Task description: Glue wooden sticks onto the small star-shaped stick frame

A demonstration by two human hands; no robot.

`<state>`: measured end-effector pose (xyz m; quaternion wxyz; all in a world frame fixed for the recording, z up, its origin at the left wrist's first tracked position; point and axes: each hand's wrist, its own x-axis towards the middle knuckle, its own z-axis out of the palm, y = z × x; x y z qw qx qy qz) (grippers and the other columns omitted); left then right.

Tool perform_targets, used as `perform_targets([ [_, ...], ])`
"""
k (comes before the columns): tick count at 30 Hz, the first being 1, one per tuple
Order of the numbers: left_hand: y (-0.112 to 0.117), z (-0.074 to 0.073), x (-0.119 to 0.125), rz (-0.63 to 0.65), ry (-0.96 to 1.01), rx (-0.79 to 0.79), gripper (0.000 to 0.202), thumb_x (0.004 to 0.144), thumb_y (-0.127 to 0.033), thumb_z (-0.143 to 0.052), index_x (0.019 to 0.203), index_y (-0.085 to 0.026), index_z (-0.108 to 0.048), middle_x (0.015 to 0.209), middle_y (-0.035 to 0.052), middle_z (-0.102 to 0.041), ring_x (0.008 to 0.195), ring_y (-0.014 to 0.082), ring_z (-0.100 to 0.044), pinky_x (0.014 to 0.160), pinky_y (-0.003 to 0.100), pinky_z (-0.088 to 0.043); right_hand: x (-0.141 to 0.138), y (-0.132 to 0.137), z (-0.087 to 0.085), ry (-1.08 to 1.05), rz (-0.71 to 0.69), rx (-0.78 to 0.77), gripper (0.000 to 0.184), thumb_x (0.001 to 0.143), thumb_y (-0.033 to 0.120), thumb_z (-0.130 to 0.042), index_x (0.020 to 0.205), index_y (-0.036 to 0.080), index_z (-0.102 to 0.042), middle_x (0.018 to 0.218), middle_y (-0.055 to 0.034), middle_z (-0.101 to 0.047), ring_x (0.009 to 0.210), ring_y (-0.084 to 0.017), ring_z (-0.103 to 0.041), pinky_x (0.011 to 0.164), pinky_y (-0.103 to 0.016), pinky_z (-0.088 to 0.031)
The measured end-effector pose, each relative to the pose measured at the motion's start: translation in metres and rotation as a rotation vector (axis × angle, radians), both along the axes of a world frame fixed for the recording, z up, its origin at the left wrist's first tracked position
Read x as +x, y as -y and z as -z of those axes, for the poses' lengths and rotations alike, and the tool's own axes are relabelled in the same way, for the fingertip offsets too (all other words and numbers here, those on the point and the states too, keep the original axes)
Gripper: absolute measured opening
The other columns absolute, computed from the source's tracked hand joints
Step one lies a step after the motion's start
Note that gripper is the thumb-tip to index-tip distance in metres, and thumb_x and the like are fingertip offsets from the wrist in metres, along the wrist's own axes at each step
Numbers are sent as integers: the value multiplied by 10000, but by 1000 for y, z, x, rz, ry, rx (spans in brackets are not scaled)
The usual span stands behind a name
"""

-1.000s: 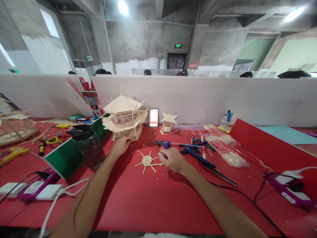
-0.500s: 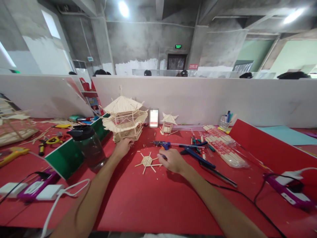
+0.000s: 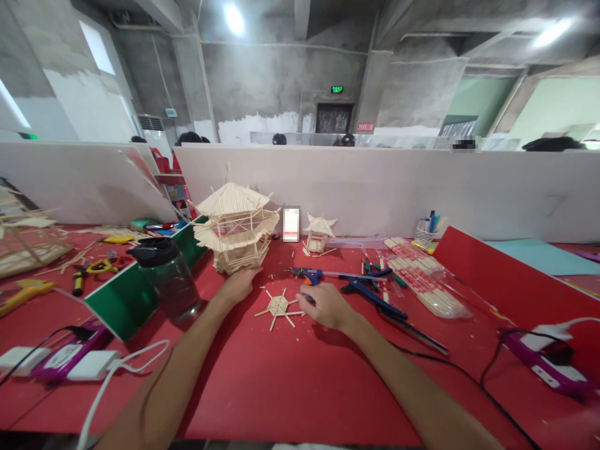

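My left hand (image 3: 240, 285) lies low beside the base of a two-tiered pavilion model (image 3: 237, 228) made of pale wooden sticks. Its fingers stretch to the right, and I see nothing in them. My right hand (image 3: 324, 305) is closed around the lower handle of a blue glue gun (image 3: 313, 274) with an orange trigger; the fingers hide part of the handle. The gun's nozzle points left, and a clear glue stick runs out of its back. Between my hands a small spoked stick frame (image 3: 278, 306) lies flat on the red table.
A dark water bottle (image 3: 167, 278) stands left by a green board (image 3: 124, 309). Behind are a small pavilion (image 3: 320, 234) and a phone (image 3: 291, 224). Right lie a blue long-bladed tool (image 3: 375, 300), bagged sticks (image 3: 429, 284) and a power strip (image 3: 546, 365) with cables.
My left hand has shifted right and slightly toward me along the foot of the large pavilion. My right hand, the glue gun and the spoked frame stay in place.
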<state>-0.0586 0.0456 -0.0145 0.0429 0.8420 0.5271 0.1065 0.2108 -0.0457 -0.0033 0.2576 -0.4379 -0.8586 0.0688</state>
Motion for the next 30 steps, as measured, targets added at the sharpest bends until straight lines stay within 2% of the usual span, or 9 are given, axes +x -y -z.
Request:
perform_targets([
  [6, -2, 6, 2, 46, -18, 74, 611, 726, 61, -426, 1262, -153, -625, 1293, 104, -645, 1234, 234, -571, 1087, 362, -406, -1, 1, -1, 31, 4, 4, 286, 941, 309, -452, 686, 190, -501, 587, 18, -520, 550, -113, -410, 569, -282, -152],
  [13, -7, 15, 3, 237, 0, 105, 663, 668, 95, -428, 1228, -179, -652, 1258, 88, -661, 1180, 225, -594, 1055, 363, -437, 0, 0, 0, 46, 3, 4, 287, 941, 310, -454, 688, 186, -510, 590, 20, -505, 554, -114, -392, 571, -289, -144],
  [16, -8, 15, 1, 215, 7, 104, 616, 688, 86, -431, 1187, -180, -676, 1214, 87, -685, 1150, 228, -613, 1042, 372, -447, 0, 1, 0, 42, 3, -15, 286, 938, 312, -460, 686, 187, -508, 592, 21, -502, 555, -114, -389, 570, -288, -146],
  [20, -6, 16, 3, 229, 7, 130, 697, 702, 86, -418, 1318, -192, -590, 1345, 96, -605, 1237, 219, -559, 1065, 365, -427, 0, 1, -1, 21, -14, -15, 295, 941, 320, -452, 678, 190, -487, 582, 26, -484, 553, -113, -376, 570, -285, -148],
  [22, -6, 17, 5, 267, -26, 117, 702, 704, 85, -412, 1316, -207, -594, 1376, 86, -581, 1256, 213, -545, 1064, 359, -427, 0, 1, -1, 21, -21, -14, 298, 942, 322, -449, 676, 191, -481, 578, 27, -477, 551, -113, -368, 571, -284, -148],
  [25, -7, 14, 5, 286, -55, 92, 648, 704, 78, -412, 1243, -195, -646, 1301, 78, -639, 1199, 205, -589, 1039, 340, -447, 0, 0, -1, 26, -24, -12, 299, 943, 326, -450, 676, 192, -475, 581, 27, -476, 552, -112, -364, 571, -280, -151],
  [30, -8, 7, -3, 192, -42, 100, 473, 780, 9, -431, 1133, -155, -700, 1169, 101, -707, 1098, 232, -648, 984, 353, -487, 1, 0, 1, 27, -33, -13, 290, 941, 325, -458, 683, 194, -473, 585, 28, -470, 559, -113, -365, 571, -277, -156],
])
